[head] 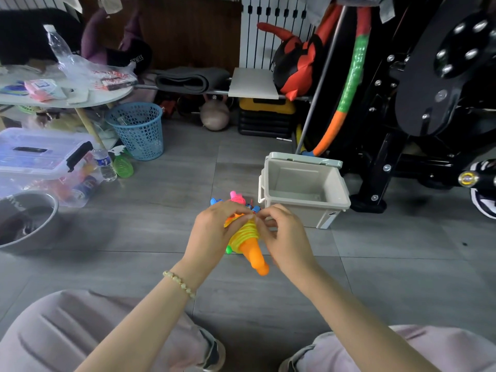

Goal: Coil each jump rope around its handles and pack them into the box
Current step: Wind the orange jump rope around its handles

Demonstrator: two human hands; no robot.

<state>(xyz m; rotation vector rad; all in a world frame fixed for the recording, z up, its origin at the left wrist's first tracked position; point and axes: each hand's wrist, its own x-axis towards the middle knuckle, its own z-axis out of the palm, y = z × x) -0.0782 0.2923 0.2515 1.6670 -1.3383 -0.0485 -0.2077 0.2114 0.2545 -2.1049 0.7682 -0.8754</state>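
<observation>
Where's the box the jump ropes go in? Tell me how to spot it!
Find the big black exercise machine on the right. On the grey floor by its foot sits the beige box. Unlike the clear lidded bin and the blue mesh basket away to the left, its lid is flipped open and it looks empty.
</observation>
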